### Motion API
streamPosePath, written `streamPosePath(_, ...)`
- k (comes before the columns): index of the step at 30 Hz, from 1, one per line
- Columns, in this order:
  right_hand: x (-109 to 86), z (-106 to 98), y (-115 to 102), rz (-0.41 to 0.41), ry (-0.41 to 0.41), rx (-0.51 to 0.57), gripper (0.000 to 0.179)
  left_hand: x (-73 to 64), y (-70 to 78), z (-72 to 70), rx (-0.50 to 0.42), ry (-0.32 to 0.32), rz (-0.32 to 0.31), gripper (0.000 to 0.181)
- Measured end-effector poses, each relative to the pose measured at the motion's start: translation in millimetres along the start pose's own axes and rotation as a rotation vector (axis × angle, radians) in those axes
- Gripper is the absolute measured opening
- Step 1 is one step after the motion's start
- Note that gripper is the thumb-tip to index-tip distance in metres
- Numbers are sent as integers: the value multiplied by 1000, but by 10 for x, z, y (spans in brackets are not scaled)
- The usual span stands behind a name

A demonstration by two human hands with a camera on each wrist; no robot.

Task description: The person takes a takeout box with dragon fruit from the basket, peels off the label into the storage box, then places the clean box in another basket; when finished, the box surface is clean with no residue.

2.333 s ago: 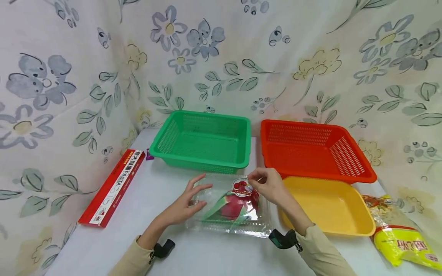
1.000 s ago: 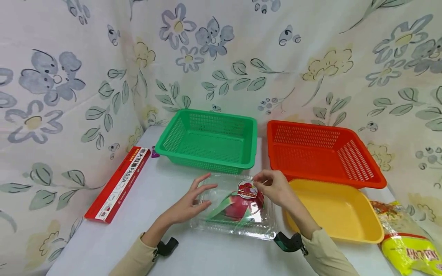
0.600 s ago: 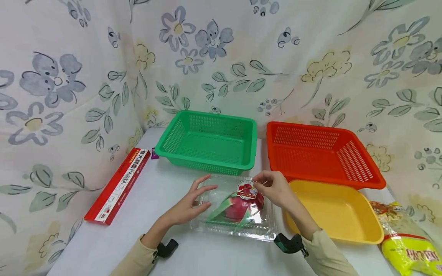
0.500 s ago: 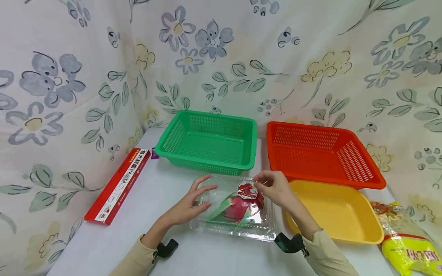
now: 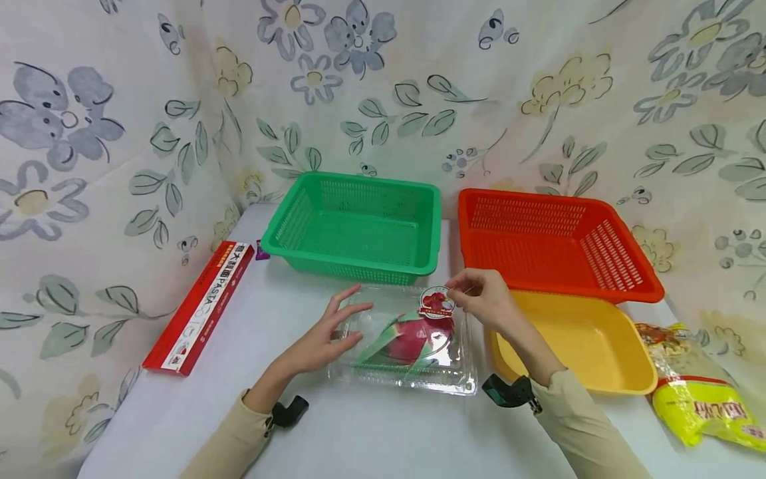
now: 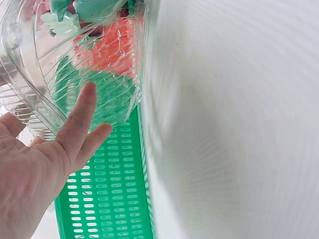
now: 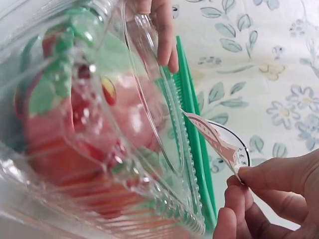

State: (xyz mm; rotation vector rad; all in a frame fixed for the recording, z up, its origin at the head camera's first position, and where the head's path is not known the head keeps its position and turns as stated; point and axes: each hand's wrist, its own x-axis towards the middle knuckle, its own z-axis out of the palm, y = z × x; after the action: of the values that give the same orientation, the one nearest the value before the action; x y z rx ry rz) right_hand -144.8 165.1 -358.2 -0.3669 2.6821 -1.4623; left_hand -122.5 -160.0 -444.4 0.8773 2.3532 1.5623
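Note:
A clear plastic clamshell box [image 5: 377, 309] lies on the white table with a red and green dragon fruit [image 5: 413, 339] inside. My right hand [image 5: 487, 303] pinches the edge of a round red and white sticker [image 5: 437, 303] between thumb and finger. In the right wrist view the sticker [image 7: 219, 139] stands curled up above the lid; whether its far edge still touches the plastic I cannot tell. My left hand [image 5: 320, 339] has its fingers spread at the box's left side. In the left wrist view the left hand's fingers [image 6: 77, 122] lie fairly straight against the box.
Behind the box stand a green basket [image 5: 359, 263] and a red basket [image 5: 556, 283]. A yellow tray [image 5: 574, 346] sits at the right, beside a yellow and clear food bag [image 5: 697, 392]. On the left lie a red pasta box [image 5: 197, 309] and a small purple packet [image 5: 262, 251].
My right hand has drawn the sticker slightly right relative to the box. My left hand keeps its place at the box's left side. The head view has shifted, so the whole scene sits higher.

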Motion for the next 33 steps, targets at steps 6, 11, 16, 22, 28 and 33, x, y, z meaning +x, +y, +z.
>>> streamPosePath(6, 15, -116, 39, 24, 13, -23, 12, 7, 22, -13, 3, -3, -22, 51)
streamPosePath(11, 2, -263, 89, 36, 38, -55, 14, 7, 29, -18, 8, 6, -11, 50)
streamPosePath(16, -46, -463, 173, 64, 57, -83, 16, 4, 11, -10, 12, 9, 10, 50)
streamPosePath(22, -138, -731, 369, 148, 57, -138, 22, -7, -16, 14, 16, 10, 16, 49)
streamPosePath(28, -258, -921, 585, 214, 24, -166, 26, -17, -13, 21, 5, 5, 8, 49)
streamPosePath(33, -339, -992, 688, 216, -6, -215, 21, -11, 17, 8, -8, 5, 7, 49)
